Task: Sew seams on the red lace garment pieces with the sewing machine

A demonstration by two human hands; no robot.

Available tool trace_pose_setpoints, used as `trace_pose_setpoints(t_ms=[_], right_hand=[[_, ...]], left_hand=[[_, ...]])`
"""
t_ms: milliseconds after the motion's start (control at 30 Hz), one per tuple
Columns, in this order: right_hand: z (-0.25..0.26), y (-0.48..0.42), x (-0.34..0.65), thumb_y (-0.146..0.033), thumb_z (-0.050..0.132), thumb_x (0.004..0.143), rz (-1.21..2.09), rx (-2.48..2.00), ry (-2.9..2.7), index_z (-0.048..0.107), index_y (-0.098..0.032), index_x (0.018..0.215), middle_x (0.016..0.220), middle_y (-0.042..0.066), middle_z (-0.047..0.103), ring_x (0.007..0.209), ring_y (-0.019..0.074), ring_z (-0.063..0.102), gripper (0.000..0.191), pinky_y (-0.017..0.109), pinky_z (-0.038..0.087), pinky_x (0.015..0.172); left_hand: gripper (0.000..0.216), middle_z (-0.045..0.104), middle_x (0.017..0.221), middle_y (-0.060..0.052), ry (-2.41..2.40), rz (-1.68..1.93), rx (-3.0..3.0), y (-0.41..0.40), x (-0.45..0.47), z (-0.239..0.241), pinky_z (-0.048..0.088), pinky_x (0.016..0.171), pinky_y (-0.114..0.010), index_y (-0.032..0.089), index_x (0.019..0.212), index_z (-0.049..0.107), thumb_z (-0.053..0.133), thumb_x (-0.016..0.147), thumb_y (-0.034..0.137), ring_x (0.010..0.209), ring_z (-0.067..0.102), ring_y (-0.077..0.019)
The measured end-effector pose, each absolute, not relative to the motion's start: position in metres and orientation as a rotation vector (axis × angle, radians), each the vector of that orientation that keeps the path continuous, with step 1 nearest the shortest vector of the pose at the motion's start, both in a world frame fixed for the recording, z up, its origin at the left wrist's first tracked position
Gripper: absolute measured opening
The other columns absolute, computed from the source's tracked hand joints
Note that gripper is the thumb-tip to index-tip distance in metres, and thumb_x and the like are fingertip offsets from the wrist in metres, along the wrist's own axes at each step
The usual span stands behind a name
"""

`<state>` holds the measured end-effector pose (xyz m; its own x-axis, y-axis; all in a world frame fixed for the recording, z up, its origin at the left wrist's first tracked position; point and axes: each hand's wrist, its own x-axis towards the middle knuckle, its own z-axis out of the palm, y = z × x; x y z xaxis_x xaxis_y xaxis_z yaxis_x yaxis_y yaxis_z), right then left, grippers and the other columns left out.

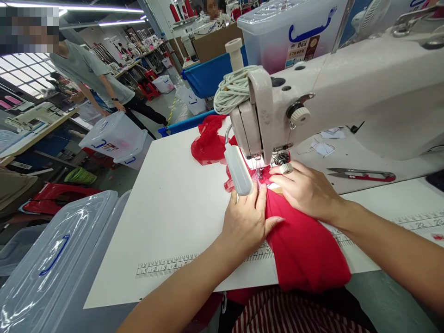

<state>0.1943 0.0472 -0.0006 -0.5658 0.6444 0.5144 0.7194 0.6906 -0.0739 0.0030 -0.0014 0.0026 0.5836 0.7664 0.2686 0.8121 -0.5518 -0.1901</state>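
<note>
Red fabric (303, 245) runs from under the sewing machine's needle area down over the table's front edge toward my lap. My left hand (244, 217) lies palm down at the left edge of this fabric, fingers stretched toward the presser foot (260, 173) and thumb spread to the right. On the right, my right hand (305, 187) has its fingertips on the fabric beside the foot; its thumb is hidden, and the fabric appears held there. A pale lamp head (238, 170) hangs just above my left fingertips. Sheer red lace (210, 141) is bunched behind the needle.
The white sewing machine (354, 92) spans the right side. Red-handled thread snips (362, 175) and paper labels (323, 148) lie beneath its arm. A printed ruler (166, 264) marks the table's front. Lidded plastic boxes (65, 249) stand at left. Another person (92, 69) handles boxes beyond.
</note>
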Motion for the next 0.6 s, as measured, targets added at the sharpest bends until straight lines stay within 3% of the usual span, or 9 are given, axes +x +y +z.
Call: trace_pose_setpoints(t_ms=[133,600], right_hand=[[-0.0016,0.0464,0.1958,-0.002,0.041,0.087,-0.183,-0.845,-2.422,0.071,-0.014,0.094,0.103,0.009,0.073,0.086,0.0193,0.061,0.032,0.033,0.042,0.071],[-0.0048,0.0516,0.196,-0.003,0.041,0.087,-0.134,-0.906,-2.422,0.07,-0.012,0.098,0.1,0.008,0.075,0.084,0.0179,0.064,0.032,0.031,0.042,0.074]], left_hand=[[0.077,0.056,0.133,-0.024,-1.257,-0.213,-2.513,-0.005,0.0033,0.0034,0.041,0.103,-0.056,0.003,0.135,0.05,0.029,0.094,0.065,0.12,0.055,-0.0344],[0.076,0.059,0.128,-0.024,-1.294,-0.193,-2.47,-0.0021,0.0043,0.0016,0.038,0.104,-0.057,0.003,0.133,0.053,0.028,0.095,0.064,0.12,0.054,-0.035]])
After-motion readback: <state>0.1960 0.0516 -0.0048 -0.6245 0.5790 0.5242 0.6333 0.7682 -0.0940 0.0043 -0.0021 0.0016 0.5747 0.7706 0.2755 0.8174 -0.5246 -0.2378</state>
